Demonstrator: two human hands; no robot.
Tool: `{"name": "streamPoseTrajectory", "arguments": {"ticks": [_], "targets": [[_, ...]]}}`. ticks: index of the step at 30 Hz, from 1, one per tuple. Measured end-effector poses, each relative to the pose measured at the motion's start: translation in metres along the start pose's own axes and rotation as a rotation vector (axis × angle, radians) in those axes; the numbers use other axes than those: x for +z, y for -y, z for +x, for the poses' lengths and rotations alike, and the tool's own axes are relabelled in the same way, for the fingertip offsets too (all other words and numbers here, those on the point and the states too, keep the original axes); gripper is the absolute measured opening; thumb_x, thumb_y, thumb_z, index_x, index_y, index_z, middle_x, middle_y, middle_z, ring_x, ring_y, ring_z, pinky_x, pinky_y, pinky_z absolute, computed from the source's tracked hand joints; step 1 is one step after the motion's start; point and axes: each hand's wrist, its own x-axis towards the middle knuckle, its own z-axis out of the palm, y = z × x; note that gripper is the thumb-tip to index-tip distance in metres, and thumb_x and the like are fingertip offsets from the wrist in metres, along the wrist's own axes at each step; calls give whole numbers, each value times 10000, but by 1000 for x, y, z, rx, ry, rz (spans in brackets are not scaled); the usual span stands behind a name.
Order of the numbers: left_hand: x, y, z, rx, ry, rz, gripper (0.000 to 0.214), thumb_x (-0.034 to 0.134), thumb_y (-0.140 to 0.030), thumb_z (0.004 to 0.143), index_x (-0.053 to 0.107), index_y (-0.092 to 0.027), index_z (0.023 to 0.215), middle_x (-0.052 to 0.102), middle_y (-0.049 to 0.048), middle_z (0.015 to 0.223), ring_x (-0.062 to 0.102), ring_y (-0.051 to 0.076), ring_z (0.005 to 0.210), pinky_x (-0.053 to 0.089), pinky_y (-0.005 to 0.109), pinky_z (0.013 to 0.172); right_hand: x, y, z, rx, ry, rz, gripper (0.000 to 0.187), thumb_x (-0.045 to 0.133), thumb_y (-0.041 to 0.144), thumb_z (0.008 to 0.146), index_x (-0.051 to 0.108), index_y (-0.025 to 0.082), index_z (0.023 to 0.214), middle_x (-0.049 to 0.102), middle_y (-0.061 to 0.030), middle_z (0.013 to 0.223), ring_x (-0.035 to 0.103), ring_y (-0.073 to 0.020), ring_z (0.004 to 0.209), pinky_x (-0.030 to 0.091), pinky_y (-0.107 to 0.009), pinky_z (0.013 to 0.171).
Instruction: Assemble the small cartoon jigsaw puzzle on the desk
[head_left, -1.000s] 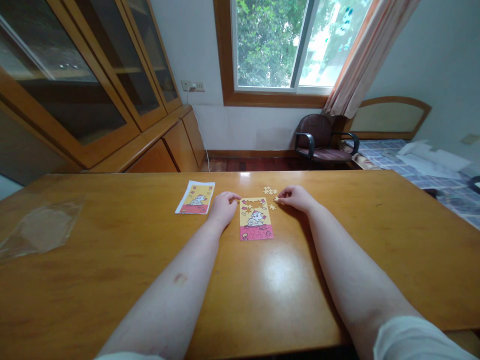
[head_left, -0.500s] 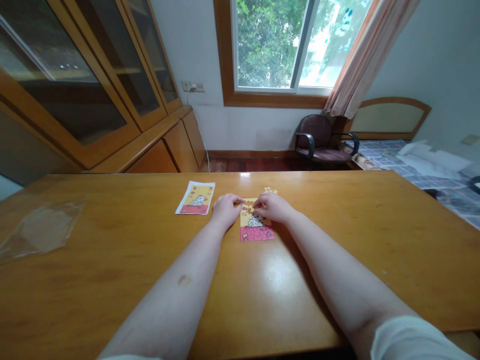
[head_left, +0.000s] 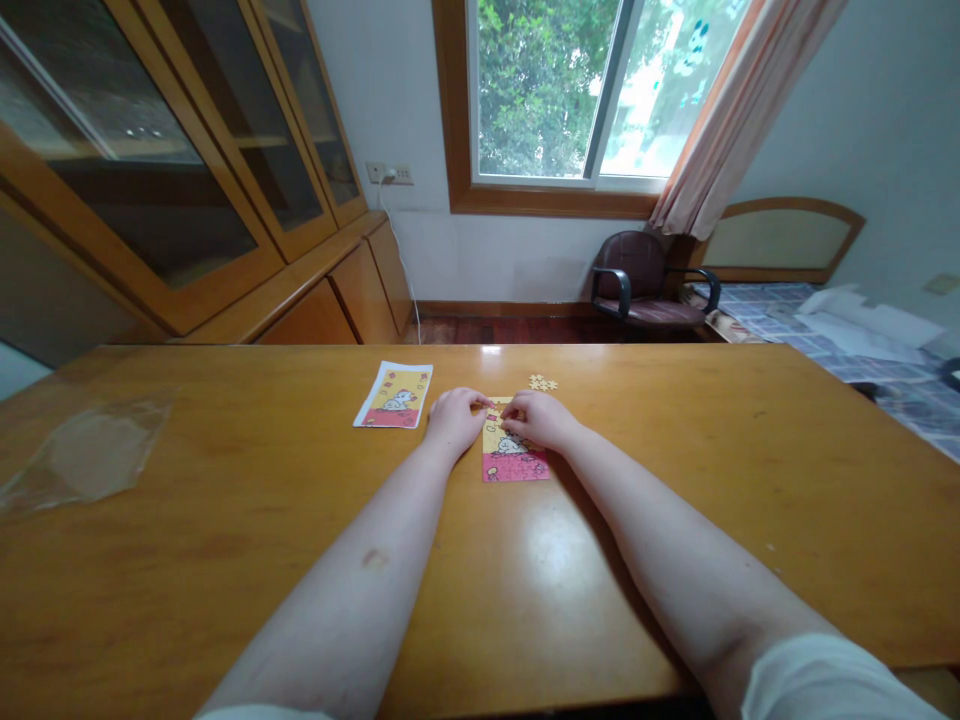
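A jigsaw puzzle (head_left: 516,467) with a yellow top, a pink bottom and a white cartoon animal lies flat on the table. At its upper left edge, my left hand (head_left: 456,418) is closed, thumb and forefinger touching the border. My right hand (head_left: 541,418) reaches over the upper right part, fingers pinched low on a puzzle piece that they mostly cover. That hand hides part of the animal and the puzzle's right edge. Just beyond it lie several loose puzzle pieces (head_left: 543,383). Left of my left hand is a picture card (head_left: 394,396) with the same design.
A clear plastic bag (head_left: 86,450) lies at the left of the wooden table (head_left: 480,590). Past the far edge stand a glass-door cabinet (head_left: 300,260) on the left and a maroon armchair (head_left: 634,275). A bed (head_left: 780,310) is at the right.
My right hand has shifted slightly left over the puzzle, and the piece seen by its fingertips is now mostly covered. My left hand stays at the border. The view has moved slightly.
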Motion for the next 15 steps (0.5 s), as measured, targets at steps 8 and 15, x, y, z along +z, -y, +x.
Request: {"name": "streamPoseTrajectory", "arguments": {"ticks": [8, 15], "targets": [[-1, -1, 0, -8, 9, -1, 192, 594, -256, 780, 755, -275, 884, 723, 26, 1012, 619, 249, 1016, 471, 382, 946, -1, 1, -1, 8, -7, 2, 130, 707, 299, 797, 752, 207, 878, 683, -33, 871, 616, -154, 781, 438, -242, 716], [0, 0, 0, -5, 7, 16, 194, 584, -256, 788, 752, -279, 883, 730, 8, 1011, 624, 229, 1010, 471, 358, 937, -2, 0, -4, -95, -19, 30, 162, 618, 227, 850, 769, 202, 902, 675, -40, 891, 627, -150, 822, 451, -243, 789]]}}
